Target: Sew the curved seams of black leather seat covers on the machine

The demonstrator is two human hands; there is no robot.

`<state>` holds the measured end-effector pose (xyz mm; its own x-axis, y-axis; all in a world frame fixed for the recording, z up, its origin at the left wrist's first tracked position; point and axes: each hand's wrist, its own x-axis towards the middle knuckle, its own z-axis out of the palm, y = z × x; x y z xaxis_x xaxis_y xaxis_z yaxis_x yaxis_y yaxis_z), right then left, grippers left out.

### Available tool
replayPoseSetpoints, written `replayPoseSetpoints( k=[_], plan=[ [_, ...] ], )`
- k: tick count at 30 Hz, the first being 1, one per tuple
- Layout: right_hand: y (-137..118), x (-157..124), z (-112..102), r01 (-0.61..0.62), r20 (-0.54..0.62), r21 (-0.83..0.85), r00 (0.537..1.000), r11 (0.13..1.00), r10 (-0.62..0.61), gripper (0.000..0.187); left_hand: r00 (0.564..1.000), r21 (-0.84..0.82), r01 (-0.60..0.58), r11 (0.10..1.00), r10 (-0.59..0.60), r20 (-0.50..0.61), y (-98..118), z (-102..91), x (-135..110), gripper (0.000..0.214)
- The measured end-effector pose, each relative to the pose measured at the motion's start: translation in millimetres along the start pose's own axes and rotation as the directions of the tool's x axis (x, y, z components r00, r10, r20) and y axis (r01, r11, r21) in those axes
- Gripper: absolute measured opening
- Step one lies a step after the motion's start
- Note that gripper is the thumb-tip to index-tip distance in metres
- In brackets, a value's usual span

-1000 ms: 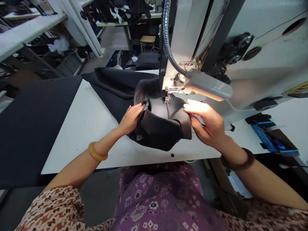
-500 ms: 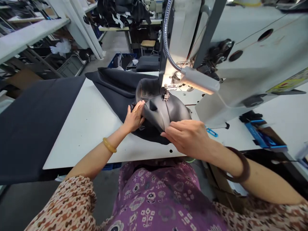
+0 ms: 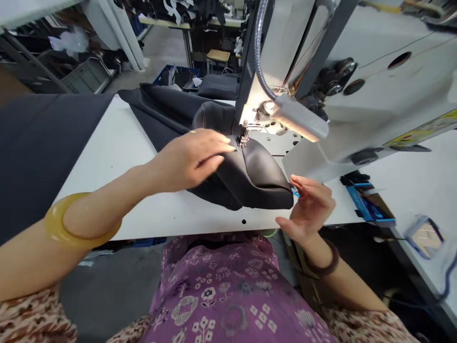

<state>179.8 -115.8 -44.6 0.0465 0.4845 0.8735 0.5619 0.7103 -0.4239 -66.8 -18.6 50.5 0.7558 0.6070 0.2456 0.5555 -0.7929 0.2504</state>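
Left hand (image 3: 193,159): fingers together, flat on black leather piece (image 3: 259,178) by presser foot (image 3: 243,139) | right hand (image 3: 310,209): fingers apart, just beside its corner, not clamped

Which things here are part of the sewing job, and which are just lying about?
Part of the job:
black stitched cover
presser foot
sewing machine
left hand
right hand

Seemingly just lying about:
dark cloth sheet
blue tray
blue crate
stool
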Motion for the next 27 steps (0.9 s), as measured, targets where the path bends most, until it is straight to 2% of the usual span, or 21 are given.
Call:
replayPoseSetpoints(
  k=[2,4,6,8,10,12,14,16,18,21,23,25,27],
  plan=[
    [10,-20,5,-0.126,-0.083,-0.090,0.989,0.988,0.119,0.039,0.974,-0.056,-0.151,0.987,0.158,0.159,28,-1.3,22,0.039],
    [13,-36,10,-0.235,-0.001,-0.215,0.971,0.948,0.240,0.022,0.907,-0.041,-0.194,0.980,0.195,0.374,41,5.9,43,0.033],
    [11,-46,14,-0.294,0.125,-0.305,0.930,0.906,0.345,0.014,0.813,-0.004,-0.181,0.983,0.152,0.562,41,16.6,55,0.025],
    [8,-52,19,-0.269,0.227,-0.343,0.906,0.900,0.357,0.009,0.729,-0.003,-0.121,0.993,0.091,0.679,33,26.5,55,0.019],
    [7,-57,26,-0.190,0.308,-0.384,0.896,0.904,0.319,0.005,0.693,-0.038,-0.027,0.999,0.046,0.720,25,34.1,46,0.017],
    [10,-62,36,-0.101,0.352,-0.445,0.894,0.890,0.277,0.010,0.722,-0.076,0.025,0.997,0.034,0.691,20,41.1,34,0.018],
    [17,-66,45,-0.007,0.357,-0.498,0.910,0.867,0.212,0.015,0.787,-0.085,0.033,0.996,0.026,0.617,20,49.7,22,0.019],
    [26,-68,53,0.071,0.347,-0.505,0.929,0.860,0.126,0.023,0.841,-0.038,0.028,0.999,-0.003,0.542,22,60.9,14,0.019],
    [34,-69,57,0.110,0.349,-0.477,0.934,0.872,0.073,0.030,0.873,0.025,0.006,1.000,-0.018,0.487,24,74.4,10,0.019],
    [41,-69,57,0.114,0.362,-0.431,0.931,0.895,0.056,0.037,0.907,0.063,-0.020,0.998,-0.008,0.422,24,95.0,10,0.020],
    [42,-70,56,0.108,0.382,-0.416,0.922,0.903,0.065,0.037,0.922,0.051,0.005,0.999,-0.025,0.388,23,104.4,11,0.021],
    [44,-72,52,0.090,0.416,-0.418,0.904,0.904,0.102,0.036,0.927,0.040,0.021,0.999,-0.034,0.375,23,105.5,12,0.021],
    [49,-77,45,0.056,0.456,-0.437,0.874,0.898,0.168,0.036,0.928,0.043,0.023,0.999,-0.037,0.371,27,96.9,15,0.019]
  ],
)
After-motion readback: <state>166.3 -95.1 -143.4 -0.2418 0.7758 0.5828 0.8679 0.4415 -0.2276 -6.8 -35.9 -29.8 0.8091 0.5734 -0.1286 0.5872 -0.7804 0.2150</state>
